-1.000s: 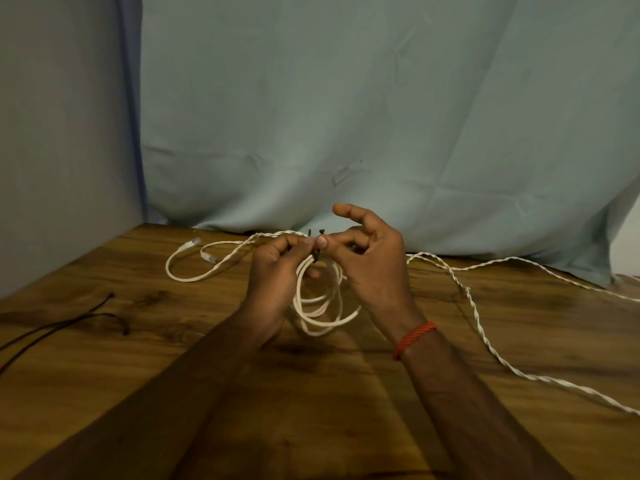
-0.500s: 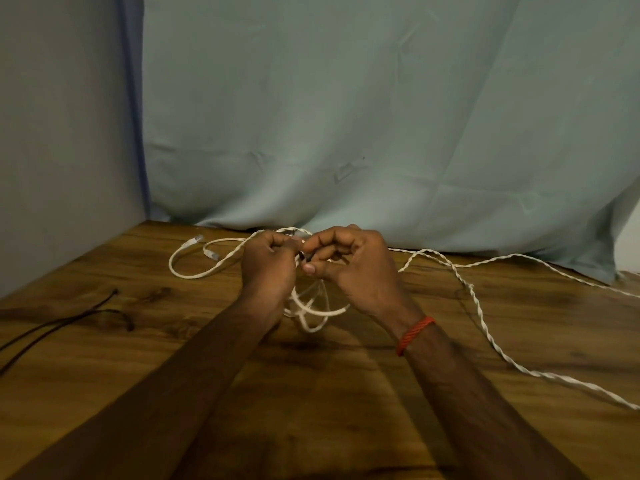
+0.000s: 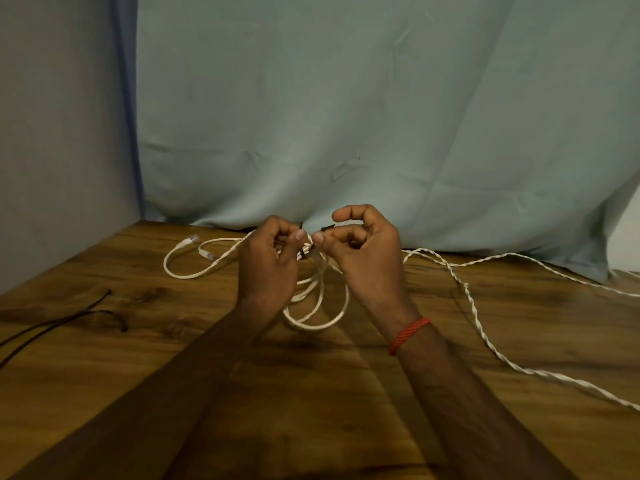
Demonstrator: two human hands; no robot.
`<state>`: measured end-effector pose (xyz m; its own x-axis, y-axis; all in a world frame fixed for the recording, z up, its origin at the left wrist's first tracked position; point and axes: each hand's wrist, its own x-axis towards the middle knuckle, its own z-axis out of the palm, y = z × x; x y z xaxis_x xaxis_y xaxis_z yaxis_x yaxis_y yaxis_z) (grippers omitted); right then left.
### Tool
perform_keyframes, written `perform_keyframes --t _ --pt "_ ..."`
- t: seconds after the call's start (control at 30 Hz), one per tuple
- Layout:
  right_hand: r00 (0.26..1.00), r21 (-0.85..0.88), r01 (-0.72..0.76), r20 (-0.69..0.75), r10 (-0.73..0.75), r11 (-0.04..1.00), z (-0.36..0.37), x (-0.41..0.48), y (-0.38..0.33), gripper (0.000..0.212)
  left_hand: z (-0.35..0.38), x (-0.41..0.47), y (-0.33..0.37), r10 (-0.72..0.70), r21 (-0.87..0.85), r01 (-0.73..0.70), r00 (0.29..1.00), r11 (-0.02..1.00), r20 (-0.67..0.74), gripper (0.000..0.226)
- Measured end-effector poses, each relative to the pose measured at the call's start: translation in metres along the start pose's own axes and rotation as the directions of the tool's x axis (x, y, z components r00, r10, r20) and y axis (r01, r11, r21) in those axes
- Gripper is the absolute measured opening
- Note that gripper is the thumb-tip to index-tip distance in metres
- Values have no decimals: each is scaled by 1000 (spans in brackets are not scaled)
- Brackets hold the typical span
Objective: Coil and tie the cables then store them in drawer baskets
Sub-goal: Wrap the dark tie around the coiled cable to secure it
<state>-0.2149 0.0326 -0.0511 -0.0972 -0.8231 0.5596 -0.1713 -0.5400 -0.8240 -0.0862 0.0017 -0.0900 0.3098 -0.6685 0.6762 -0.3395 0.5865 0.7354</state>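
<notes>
mid-frame, left hand (image 3: 268, 263) and right hand (image 3: 365, 259) now sit further apart, each pinching an end of the black tie (image 3: 304, 253) round the white coil (image 3: 343, 308); the knot seems to tighten.

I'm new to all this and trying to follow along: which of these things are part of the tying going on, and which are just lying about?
In use: white coiled cable, black tie, pinched by left hand and right hand.

Lying about: twisted white cable and black cable, untouched on the table; blue cloth.
</notes>
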Motion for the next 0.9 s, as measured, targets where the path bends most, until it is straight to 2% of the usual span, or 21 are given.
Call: perform_keyframes --t 0.1,0.2,0.37,0.47,0.57,0.7,0.8,0.9 --pt "994 33 -31 -104 34 999 -1 2 2 27 2 -5 4 129 -11 -129 991 992 45 9" --pt "992 14 -42 -119 43 999 -2 3 4 25 3 -7 6 193 -43 -191 979 981 67 8" --pt "996 -111 -91 0 92 990 -10 8 4 17 -1 -4 4 159 -106 -145 978 984 135 11" --pt "991 -206 -77 88 96 976 -12 9 3 19 -2 -2 2 159 -83 -146 972 986 175 16" --pt "984 -215 -84 133 115 973 -16 10 -1 20 -6 -1 3 232 -1 -236 955 972 186 11" --pt "989 -270 -14 136 53 963 -18 9 0 20 -7 -3 7 326 40 -338 928 940 181 7" --pt "991 -265 -20 123 55 964 -20 11 3 12 -6 -5 9 293 -1 -298 938 955 185 8" --pt "985 -168 -104 118 125 980 -23 12 3 9 -6 -6 10 246 -79 -236 952 969 180 12"
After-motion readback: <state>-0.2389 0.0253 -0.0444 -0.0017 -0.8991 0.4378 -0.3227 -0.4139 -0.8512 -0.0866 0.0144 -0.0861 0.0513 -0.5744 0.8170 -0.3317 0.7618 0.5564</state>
